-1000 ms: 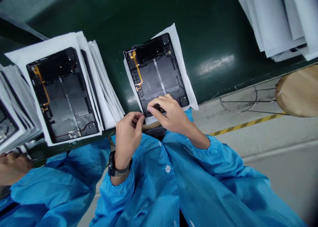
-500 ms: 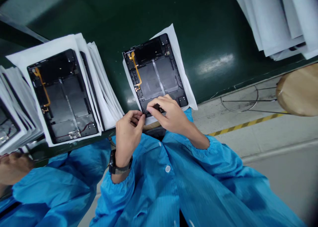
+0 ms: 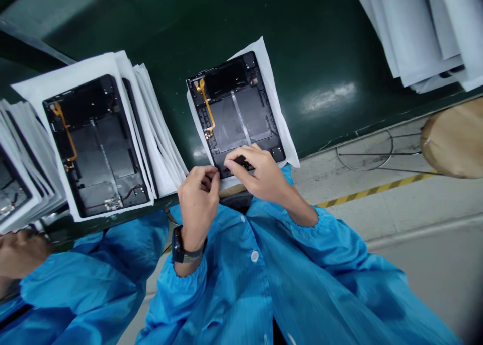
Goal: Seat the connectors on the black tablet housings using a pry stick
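Note:
An opened black tablet housing (image 3: 226,111) lies on a white foam sheet (image 3: 279,118), with an orange flex cable (image 3: 207,108) along its left side and a pale strip down its middle. At the housing's lower left corner, my left hand (image 3: 199,194) has thumb and index finger pinched together; whatever is between them is too small to make out. My right hand (image 3: 256,171) is bent over the lower edge, thumb and index finger close together. Dark material shows beneath its fingers, but I cannot tell whether it is held or part of the housing.
To the left, a similar housing (image 3: 98,149) tops a stack of white foam sheets (image 3: 158,134). A co-worker's hand (image 3: 22,254) is at the far left. More white sheets (image 3: 415,33) lie at the upper right of the green table (image 3: 320,43). A round wooden stool (image 3: 453,139) stands right.
My left wrist has shifted slightly right, while its fingertips stay at the housing's lower left corner. The right hand has moved barely, and the housing stays put.

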A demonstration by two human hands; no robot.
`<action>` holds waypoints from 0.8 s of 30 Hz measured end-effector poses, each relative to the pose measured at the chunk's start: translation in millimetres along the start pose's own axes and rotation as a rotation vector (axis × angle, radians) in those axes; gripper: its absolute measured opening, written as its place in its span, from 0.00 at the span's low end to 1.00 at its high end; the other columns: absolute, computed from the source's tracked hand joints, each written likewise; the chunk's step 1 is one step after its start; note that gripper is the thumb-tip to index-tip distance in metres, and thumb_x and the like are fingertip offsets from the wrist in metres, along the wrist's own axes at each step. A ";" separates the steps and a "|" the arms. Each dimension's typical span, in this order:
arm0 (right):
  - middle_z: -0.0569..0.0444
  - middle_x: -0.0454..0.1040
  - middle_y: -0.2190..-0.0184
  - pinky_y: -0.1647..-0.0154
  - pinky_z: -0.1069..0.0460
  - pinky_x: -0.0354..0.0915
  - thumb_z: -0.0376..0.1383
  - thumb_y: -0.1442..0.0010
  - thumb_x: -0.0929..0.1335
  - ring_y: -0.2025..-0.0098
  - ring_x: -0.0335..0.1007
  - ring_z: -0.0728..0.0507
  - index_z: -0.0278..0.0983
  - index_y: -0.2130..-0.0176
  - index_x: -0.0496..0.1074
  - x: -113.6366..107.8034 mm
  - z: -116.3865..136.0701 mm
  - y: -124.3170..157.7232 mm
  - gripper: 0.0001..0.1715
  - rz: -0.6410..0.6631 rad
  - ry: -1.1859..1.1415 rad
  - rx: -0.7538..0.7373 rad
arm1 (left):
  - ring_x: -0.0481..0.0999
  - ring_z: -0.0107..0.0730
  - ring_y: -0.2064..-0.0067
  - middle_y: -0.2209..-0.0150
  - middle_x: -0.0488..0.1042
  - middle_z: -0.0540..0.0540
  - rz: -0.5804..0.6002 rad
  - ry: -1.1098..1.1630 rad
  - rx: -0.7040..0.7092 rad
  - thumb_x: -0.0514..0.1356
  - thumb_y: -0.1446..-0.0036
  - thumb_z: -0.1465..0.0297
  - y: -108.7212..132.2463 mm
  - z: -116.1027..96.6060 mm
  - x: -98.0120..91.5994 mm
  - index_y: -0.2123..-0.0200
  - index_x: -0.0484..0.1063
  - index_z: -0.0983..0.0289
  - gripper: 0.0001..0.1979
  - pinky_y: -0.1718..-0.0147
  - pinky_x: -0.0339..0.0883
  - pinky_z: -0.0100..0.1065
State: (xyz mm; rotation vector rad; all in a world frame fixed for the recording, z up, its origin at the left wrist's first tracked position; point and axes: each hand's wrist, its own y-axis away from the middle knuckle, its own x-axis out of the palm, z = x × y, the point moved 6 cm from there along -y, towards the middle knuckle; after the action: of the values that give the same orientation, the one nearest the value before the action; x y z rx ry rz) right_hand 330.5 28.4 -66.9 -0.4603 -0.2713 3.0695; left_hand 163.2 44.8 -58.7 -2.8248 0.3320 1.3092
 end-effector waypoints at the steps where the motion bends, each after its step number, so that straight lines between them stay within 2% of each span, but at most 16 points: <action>1: 0.55 0.79 0.65 0.53 0.49 0.59 0.34 0.27 0.66 0.63 0.72 0.46 0.37 0.61 0.74 0.0 -0.5 0.1 0.09 -0.001 -0.001 -0.005 | 0.73 0.28 0.68 0.66 0.75 0.50 0.001 -0.023 0.038 0.62 0.35 0.69 -0.6 -2.7 -0.5 0.61 0.76 0.61 0.03 0.66 0.66 0.31; 5: 0.56 0.79 0.65 0.52 0.49 0.59 0.35 0.27 0.66 0.62 0.73 0.46 0.38 0.61 0.74 0.5 -2.1 0.1 0.09 0.008 -0.011 -0.011 | 0.74 0.29 0.65 0.61 0.74 0.52 0.039 0.015 0.096 0.60 0.34 0.71 -0.7 -8.7 -0.9 0.61 0.75 0.61 0.03 0.65 0.67 0.31; 7: 0.56 0.79 0.64 0.52 0.49 0.59 0.36 0.27 0.65 0.61 0.73 0.45 0.39 0.60 0.73 0.2 -2.4 -0.3 0.09 0.010 -0.017 0.001 | 0.75 0.28 0.65 0.61 0.76 0.52 0.054 0.106 0.043 0.61 0.34 0.69 0.2 -6.8 0.3 0.60 0.75 0.61 0.03 0.67 0.68 0.29; 11: 0.56 0.79 0.65 0.52 0.49 0.59 0.35 0.27 0.65 0.62 0.72 0.46 0.39 0.62 0.73 -0.5 -0.8 -1.5 0.09 0.015 -0.022 0.015 | 0.74 0.26 0.71 0.71 0.76 0.49 0.006 0.312 -0.119 0.65 0.38 0.67 1.3 0.4 3.0 0.62 0.77 0.62 0.05 0.71 0.68 0.28; 14: 0.56 0.78 0.66 0.53 0.49 0.58 0.35 0.27 0.66 0.63 0.72 0.46 0.38 0.61 0.73 -0.4 0.6 -2.0 0.09 0.019 -0.019 0.012 | 0.73 0.26 0.73 0.74 0.76 0.49 -0.019 0.425 -0.185 0.68 0.41 0.66 0.6 2.5 4.2 0.63 0.79 0.64 0.07 0.73 0.66 0.27; 19: 0.57 0.78 0.67 0.54 0.49 0.58 0.35 0.27 0.65 0.64 0.70 0.46 0.38 0.62 0.73 -1.1 2.3 -2.9 0.10 0.017 -0.016 0.016 | 0.74 0.26 0.74 0.74 0.77 0.50 -0.001 0.402 -0.236 0.69 0.42 0.66 0.3 8.2 1.3 0.62 0.82 0.64 0.07 0.74 0.66 0.27; 24: 0.56 0.78 0.67 0.53 0.49 0.58 0.36 0.27 0.65 0.63 0.70 0.45 0.38 0.62 0.73 0.4 4.2 -3.8 0.10 0.032 -0.002 0.013 | 0.78 0.29 0.69 0.65 0.81 0.53 0.039 0.367 -0.198 0.68 0.40 0.66 1.1 13.4 -0.5 0.62 0.83 0.63 0.07 0.70 0.71 0.29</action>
State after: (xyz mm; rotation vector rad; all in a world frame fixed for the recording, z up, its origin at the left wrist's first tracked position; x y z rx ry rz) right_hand 328.9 31.5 -62.4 -0.4658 -0.2468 3.1011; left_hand 152.6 45.1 -66.9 -3.2395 0.2737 0.8628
